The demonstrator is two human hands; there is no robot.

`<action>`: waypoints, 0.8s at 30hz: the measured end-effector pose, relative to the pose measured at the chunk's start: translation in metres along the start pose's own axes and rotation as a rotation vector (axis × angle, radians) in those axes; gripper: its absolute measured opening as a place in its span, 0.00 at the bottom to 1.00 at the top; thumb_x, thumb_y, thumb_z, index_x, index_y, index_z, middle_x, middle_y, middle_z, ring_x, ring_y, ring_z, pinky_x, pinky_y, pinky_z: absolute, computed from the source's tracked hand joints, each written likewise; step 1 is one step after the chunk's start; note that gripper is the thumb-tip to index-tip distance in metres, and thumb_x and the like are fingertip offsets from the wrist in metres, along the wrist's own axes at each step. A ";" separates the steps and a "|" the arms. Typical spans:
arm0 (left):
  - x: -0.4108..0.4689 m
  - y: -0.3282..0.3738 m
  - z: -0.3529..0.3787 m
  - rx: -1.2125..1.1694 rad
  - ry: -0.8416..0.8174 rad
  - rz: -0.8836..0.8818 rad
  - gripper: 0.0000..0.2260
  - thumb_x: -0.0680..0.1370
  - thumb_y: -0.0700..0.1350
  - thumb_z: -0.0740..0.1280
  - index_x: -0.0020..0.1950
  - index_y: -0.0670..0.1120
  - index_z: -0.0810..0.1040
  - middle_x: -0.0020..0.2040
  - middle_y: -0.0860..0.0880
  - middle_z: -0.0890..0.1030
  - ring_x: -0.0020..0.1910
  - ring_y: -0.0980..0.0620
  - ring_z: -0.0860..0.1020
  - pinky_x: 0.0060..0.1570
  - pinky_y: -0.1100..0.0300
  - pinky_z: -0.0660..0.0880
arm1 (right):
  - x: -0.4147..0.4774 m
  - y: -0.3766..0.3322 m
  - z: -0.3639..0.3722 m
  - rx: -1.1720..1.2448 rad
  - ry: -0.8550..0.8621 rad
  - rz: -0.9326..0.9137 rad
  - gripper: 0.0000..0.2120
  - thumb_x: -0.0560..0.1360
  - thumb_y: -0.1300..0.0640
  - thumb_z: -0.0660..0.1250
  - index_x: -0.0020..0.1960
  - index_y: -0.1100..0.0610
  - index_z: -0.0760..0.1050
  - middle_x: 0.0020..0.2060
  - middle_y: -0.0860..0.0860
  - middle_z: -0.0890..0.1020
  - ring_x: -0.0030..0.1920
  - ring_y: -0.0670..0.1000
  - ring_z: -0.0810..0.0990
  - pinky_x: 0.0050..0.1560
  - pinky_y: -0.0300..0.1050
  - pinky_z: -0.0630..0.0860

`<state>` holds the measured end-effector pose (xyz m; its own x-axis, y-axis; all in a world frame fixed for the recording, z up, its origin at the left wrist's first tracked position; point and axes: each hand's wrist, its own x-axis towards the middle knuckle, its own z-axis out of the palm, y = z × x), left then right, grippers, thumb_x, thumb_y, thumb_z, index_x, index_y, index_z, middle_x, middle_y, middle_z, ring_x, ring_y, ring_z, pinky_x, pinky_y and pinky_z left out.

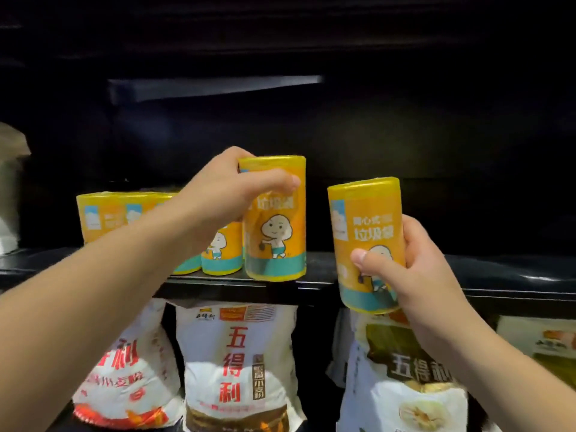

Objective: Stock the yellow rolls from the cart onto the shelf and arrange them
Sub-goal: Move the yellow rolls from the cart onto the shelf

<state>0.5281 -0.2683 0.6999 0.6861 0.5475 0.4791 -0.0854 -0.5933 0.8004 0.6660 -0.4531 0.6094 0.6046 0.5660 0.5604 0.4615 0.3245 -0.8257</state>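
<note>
Left hand (230, 185) grips a roll (276, 226) standing on the shelf (498, 285) at centre; right hand (414, 275) holds another roll (364, 226) upright, centre right.

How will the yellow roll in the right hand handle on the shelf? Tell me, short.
Probably light: the right hand holds the yellow roll aloft by its lower half. Its glossy wrap looks slippery. Tall and round, it may tip at the shelf edge and roll.

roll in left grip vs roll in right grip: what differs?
Left roll stands on the shelf; right roll is off it, in the air. Left grip holds its roll near the top; right grip holds low. Both are yellow with the same cartoon label.
</note>
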 end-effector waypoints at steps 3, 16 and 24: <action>0.031 0.009 0.004 0.075 -0.035 0.007 0.28 0.64 0.60 0.77 0.59 0.51 0.74 0.53 0.49 0.82 0.52 0.48 0.82 0.55 0.46 0.79 | 0.020 -0.002 -0.008 -0.034 0.048 0.010 0.30 0.62 0.47 0.79 0.61 0.43 0.71 0.49 0.41 0.84 0.49 0.43 0.84 0.46 0.41 0.78; 0.157 0.012 0.026 0.180 -0.268 -0.048 0.19 0.69 0.49 0.77 0.56 0.46 0.78 0.51 0.45 0.84 0.51 0.47 0.83 0.54 0.51 0.80 | 0.111 0.025 -0.013 -0.107 0.155 0.148 0.26 0.67 0.56 0.77 0.62 0.49 0.72 0.47 0.44 0.86 0.46 0.44 0.86 0.43 0.41 0.79; 0.234 -0.010 0.041 0.315 -0.385 -0.048 0.13 0.73 0.44 0.74 0.55 0.43 0.78 0.50 0.43 0.84 0.49 0.48 0.83 0.48 0.54 0.81 | 0.153 0.048 -0.013 -0.201 0.162 0.249 0.35 0.56 0.55 0.81 0.61 0.53 0.73 0.49 0.50 0.86 0.47 0.49 0.86 0.55 0.52 0.81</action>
<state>0.7186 -0.1589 0.7895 0.9059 0.3563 0.2289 0.1345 -0.7545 0.6423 0.7889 -0.3603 0.6566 0.8023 0.4759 0.3604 0.3960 0.0276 -0.9179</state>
